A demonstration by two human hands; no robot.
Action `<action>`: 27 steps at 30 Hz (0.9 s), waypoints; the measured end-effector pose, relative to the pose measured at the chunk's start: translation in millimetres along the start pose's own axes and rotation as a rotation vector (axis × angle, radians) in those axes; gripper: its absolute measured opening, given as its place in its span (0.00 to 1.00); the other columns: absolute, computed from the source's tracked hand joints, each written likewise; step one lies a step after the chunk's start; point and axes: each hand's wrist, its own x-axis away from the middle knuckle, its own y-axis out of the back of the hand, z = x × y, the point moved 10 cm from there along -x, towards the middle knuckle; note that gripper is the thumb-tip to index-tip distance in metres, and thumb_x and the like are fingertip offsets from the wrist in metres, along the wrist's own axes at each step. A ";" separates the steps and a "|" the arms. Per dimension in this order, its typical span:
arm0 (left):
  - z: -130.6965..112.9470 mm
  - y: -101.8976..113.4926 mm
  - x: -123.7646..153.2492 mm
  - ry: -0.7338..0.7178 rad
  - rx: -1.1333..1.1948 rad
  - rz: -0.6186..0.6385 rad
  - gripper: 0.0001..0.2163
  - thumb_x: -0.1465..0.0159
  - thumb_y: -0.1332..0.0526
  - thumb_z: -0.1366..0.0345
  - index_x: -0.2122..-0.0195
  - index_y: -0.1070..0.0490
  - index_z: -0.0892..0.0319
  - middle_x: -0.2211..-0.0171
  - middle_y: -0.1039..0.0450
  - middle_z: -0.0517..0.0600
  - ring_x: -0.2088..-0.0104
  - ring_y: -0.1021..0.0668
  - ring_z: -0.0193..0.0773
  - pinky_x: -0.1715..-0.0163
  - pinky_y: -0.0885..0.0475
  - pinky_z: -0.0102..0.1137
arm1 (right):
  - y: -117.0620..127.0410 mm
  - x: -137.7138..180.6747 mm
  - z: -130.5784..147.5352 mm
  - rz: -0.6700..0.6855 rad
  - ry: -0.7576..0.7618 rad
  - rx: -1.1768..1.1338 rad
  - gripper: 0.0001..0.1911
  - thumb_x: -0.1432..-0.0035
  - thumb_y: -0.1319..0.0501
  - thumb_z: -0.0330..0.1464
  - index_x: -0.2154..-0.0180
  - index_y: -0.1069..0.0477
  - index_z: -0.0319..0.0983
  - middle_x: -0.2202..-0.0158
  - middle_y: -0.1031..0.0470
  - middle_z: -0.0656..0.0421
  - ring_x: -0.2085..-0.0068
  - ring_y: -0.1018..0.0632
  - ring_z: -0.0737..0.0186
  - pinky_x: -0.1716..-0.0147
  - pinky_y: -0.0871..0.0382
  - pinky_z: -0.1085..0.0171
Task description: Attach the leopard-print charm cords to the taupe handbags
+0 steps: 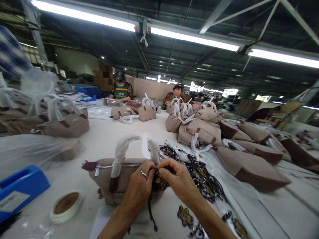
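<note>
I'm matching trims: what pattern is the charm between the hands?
The charm is leopard print, tan with black spots; seen in head view.

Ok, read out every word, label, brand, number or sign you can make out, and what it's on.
Nothing reads clearly enough to quote.
Green apron: lettering, too small and blurred.
White label on the blue plastic piece: print too blurred.

On the table [99, 129] over there, a handbag [122, 176] stands near, a roll [66, 204] to its left, heaped charms [204, 176] to its right, more bags [251, 169] beyond those, with two people [122, 91] behind the far side.
</note>
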 end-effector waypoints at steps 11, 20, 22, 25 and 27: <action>-0.1 0.5 2.9 0.038 0.041 0.019 0.07 0.33 0.50 0.65 0.66 0.35 0.55 0.71 0.30 0.46 0.69 0.26 0.38 0.67 0.34 0.31 | 2.1 -0.9 -5.5 -0.003 -0.011 -0.010 0.04 0.49 0.38 0.28 0.69 0.24 0.39 0.73 0.27 0.63 0.69 0.29 0.66 0.69 0.37 0.69; -3.3 -3.8 0.4 0.013 0.060 0.048 0.07 0.32 0.51 0.65 0.66 0.36 0.55 0.71 0.31 0.45 0.70 0.26 0.37 0.67 0.35 0.30 | 5.2 -1.6 -12.9 -0.008 -0.076 -0.029 0.06 0.50 0.37 0.29 0.67 0.27 0.37 0.74 0.29 0.64 0.72 0.31 0.68 0.73 0.37 0.70; -4.7 -3.4 0.3 -0.001 0.063 0.051 0.07 0.32 0.51 0.65 0.66 0.36 0.55 0.71 0.31 0.44 0.70 0.26 0.37 0.67 0.35 0.30 | 4.3 -3.1 -14.9 0.015 -0.092 -0.024 0.07 0.50 0.37 0.29 0.66 0.26 0.37 0.74 0.28 0.64 0.72 0.30 0.68 0.73 0.37 0.70; -4.4 -3.0 0.6 0.000 0.067 0.054 0.07 0.32 0.51 0.66 0.66 0.36 0.54 0.71 0.31 0.44 0.70 0.26 0.37 0.68 0.35 0.29 | 3.3 -5.4 -17.7 0.031 -0.115 -0.019 0.07 0.51 0.37 0.30 0.67 0.26 0.36 0.74 0.27 0.63 0.72 0.29 0.67 0.74 0.37 0.69; -3.7 -2.9 0.6 0.004 0.067 0.054 0.07 0.32 0.51 0.66 0.66 0.36 0.54 0.71 0.31 0.45 0.70 0.26 0.37 0.68 0.35 0.30 | 4.0 -6.1 -16.8 0.006 -0.115 0.005 0.06 0.51 0.37 0.30 0.68 0.26 0.37 0.74 0.26 0.62 0.73 0.29 0.66 0.75 0.37 0.69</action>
